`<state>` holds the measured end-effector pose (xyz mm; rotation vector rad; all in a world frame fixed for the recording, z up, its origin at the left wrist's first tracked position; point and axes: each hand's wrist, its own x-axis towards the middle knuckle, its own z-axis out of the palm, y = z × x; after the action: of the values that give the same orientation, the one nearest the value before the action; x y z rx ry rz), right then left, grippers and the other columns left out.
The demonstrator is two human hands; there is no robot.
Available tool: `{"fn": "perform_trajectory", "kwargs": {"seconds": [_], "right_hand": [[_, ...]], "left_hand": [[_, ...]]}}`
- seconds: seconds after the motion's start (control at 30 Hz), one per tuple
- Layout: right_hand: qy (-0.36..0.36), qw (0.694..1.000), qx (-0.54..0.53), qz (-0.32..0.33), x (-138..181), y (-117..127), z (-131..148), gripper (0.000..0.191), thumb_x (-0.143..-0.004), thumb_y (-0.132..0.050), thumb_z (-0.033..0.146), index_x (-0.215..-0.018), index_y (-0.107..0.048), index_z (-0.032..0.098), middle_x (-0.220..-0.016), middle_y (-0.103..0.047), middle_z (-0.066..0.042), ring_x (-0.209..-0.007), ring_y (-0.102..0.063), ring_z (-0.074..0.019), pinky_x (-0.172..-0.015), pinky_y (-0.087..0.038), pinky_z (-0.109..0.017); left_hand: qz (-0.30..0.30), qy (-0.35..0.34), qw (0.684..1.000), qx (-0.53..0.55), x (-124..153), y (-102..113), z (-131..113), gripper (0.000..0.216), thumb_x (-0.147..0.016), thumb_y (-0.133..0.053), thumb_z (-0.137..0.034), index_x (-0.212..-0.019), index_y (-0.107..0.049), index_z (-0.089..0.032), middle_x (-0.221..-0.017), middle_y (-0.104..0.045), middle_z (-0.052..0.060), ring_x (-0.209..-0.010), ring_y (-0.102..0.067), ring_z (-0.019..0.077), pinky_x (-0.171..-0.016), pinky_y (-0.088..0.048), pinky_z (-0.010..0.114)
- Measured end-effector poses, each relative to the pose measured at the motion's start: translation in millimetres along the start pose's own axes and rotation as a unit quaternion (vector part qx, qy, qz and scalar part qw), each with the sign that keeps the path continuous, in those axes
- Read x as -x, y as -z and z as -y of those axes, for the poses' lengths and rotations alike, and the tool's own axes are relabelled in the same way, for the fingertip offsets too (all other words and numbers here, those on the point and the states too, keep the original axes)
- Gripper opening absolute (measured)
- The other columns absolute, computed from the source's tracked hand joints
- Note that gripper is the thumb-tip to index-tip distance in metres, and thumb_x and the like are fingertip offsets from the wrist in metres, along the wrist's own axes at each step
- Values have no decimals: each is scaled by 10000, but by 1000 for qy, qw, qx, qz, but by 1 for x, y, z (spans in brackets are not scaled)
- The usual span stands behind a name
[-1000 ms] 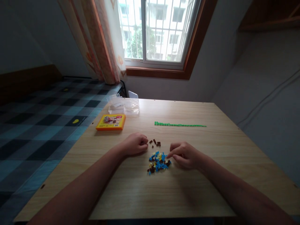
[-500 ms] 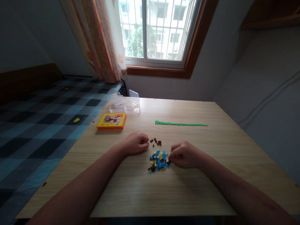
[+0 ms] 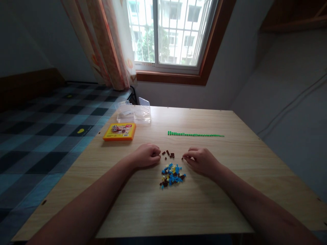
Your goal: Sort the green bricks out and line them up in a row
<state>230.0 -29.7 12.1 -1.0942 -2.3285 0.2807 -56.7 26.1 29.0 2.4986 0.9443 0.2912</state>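
A small heap of blue, yellow and brown bricks (image 3: 172, 174) lies on the wooden table (image 3: 230, 190) between my hands. A few loose brown bricks (image 3: 168, 154) sit just beyond the heap. My left hand (image 3: 146, 156) rests curled in a loose fist at the left of the brown bricks. My right hand (image 3: 201, 160) is to their right, fingertips pinched on a tiny dark brick close to the table. A long straight row of green bricks (image 3: 195, 135) runs across the table farther back.
An orange box (image 3: 119, 132) lies at the back left of the table, a clear plastic container (image 3: 133, 113) behind it. A bed with a dark checked cover (image 3: 38, 136) stands left of the table. A window and curtain are behind.
My right hand has lifted from the right edge of the coloured heap and moved back and up toward the loose brown bricks, pinched. My left hand has stayed put.
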Motion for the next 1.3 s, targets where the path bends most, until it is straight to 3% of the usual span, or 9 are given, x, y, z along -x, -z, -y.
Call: {"fn": "perform_trajectory", "kwargs": {"seconds": [0.13, 0.3, 0.6, 0.73, 0.93, 1.07, 1.3], "right_hand": [[25, 999, -26, 14, 3, 8, -4, 174, -881, -574, 205, -868, -747, 212, -812, -705, -46, -672, -617, -128, -613, -447, -226], [84, 993, -52, 68, 0, 7, -3, 178, -892, -581, 212, -828, -746, 226, -883, -729, -50, -771, -650, -159, -739, -498, -278], [111, 992, -42, 36, -16, -9, 3, 239, -940, -520, 199, -1022, -740, 244, -1058, -733, -55, -911, -664, -179, -833, -517, -313], [74, 993, -87, 25, -3, 0, 0, 189, -888, -577, 180, -941, -755, 218, -955, -734, -63, -811, -671, -157, -740, -514, -266], [54, 980, -142, 129, 7, 8, 5, 130, -798, -669, 180, -869, -775, 205, -763, -693, -18, -555, -573, -76, -527, -415, -182], [51, 973, -154, 166, 6, 9, 9, 145, -783, -675, 166, -869, -782, 215, -715, -665, 1, -541, -546, -64, -529, -395, -169], [46, 980, -116, 158, 3, 11, 7, 141, -821, -646, 171, -847, -780, 207, -726, -682, -11, -575, -570, -77, -559, -395, -178]], "left_hand": [[-5, -2, 1000, 3, 1, -1, 2, 280, -744, -512, -204, -535, -327, -183, -568, -446, -31, -552, -343, 111, -556, -256, 260], [-2, 4, 1000, -2, 1, 0, -1, 282, -746, -506, -206, -532, -325, -182, -562, -436, -30, -552, -350, 112, -553, -249, 262], [0, 3, 1000, -15, 0, 0, -1, 286, -753, -512, -205, -539, -323, -183, -566, -449, -31, -554, -354, 110, -565, -255, 260], [-2, 1, 1000, -10, 0, -1, 0, 284, -756, -508, -203, -536, -330, -181, -570, -456, -29, -556, -351, 110, -564, -257, 258], [-2, -3, 1000, -18, 0, -2, 2, 272, -758, -504, -210, -544, -339, -180, -569, -439, -32, -562, -349, 109, -570, -259, 254], [2, 0, 1000, -21, 1, -1, 1, 278, -760, -496, -210, -545, -323, -179, -572, -430, -33, -562, -347, 106, -571, -258, 252], [6, 0, 1000, -18, 0, 2, -2, 279, -761, -495, -213, -538, -332, -180, -570, -435, -33, -557, -341, 105, -566, -261, 250]]}}
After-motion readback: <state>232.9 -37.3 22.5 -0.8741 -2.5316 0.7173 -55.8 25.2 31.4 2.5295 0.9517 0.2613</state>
